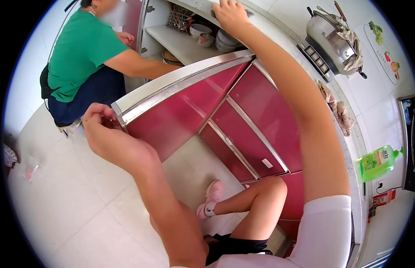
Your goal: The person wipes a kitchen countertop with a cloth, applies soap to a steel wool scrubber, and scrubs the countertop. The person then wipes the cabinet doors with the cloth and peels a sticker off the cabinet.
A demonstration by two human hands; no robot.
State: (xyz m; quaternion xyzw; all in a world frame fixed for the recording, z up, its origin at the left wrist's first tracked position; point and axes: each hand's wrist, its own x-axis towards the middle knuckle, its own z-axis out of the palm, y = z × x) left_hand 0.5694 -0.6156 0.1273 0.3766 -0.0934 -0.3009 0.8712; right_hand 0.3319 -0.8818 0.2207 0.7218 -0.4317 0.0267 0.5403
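Observation:
My left hand [100, 117] is at the outer edge of an open red cabinet door [171, 116], fingers curled around its pale metal-trimmed end. My right hand [232, 17] reaches up to the speckled countertop [274, 42]. It presses down over a dark grey cloth-like thing [249, 13] that shows on both sides of the hand; its exact kind is hidden. Behind the door, the open cabinet shelf [171, 42] holds several bowls [200, 31] and a wire rack [178, 18].
A person in a green shirt [91, 49] crouches at the left, one arm reaching into the cabinet. On the counter stand a steel pot [330, 38], a crumpled cloth [337, 109] and a green soap bottle [378, 164]. Red drawers [238, 125] are beside my bent leg.

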